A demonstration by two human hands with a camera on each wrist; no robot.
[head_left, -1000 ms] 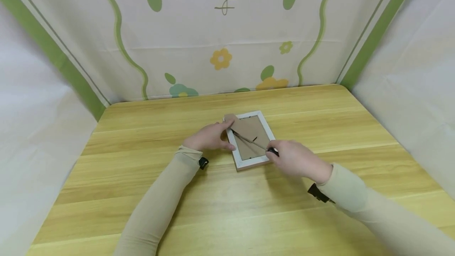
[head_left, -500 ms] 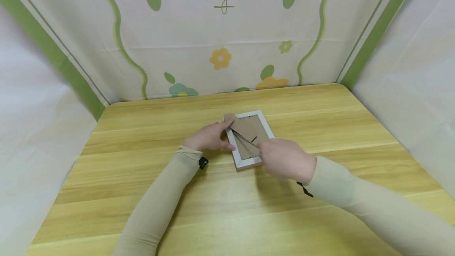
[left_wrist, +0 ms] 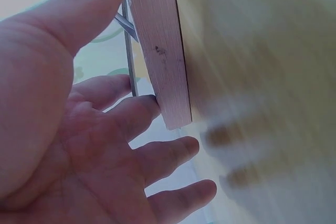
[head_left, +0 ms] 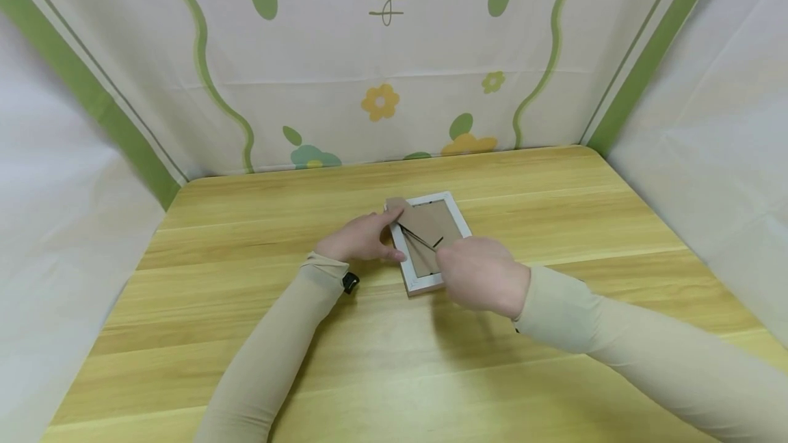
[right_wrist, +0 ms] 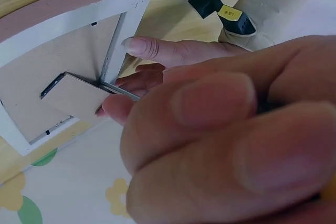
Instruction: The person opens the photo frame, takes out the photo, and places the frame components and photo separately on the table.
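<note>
A picture frame [head_left: 457,214] with a white rim and pinkish side lies back up on the table. Its brown stand flap [head_left: 423,222] is tilted up from the backing board, with a dark hinge line. My left hand [head_left: 363,236] is at the frame's left side, thumb on the rim and index fingertip against the flap; its other fingers are spread and fairly straight. My right hand [head_left: 483,273] grips a screwdriver [right_wrist: 122,90], its handle hidden in the fist. The thin metal shaft reaches under the flap to the frame's left inner edge, where its tip is hidden.
The wooden table [head_left: 345,374] reaches back to a white cloth [head_left: 295,81] printed with flowers. White cloth also hangs at both sides. A black strap device [head_left: 350,283] sits on my left wrist.
My right hand has moved left and closer over the frame's lower right corner, covering the black handle that showed before. The left hand, frame and flap stay put.
</note>
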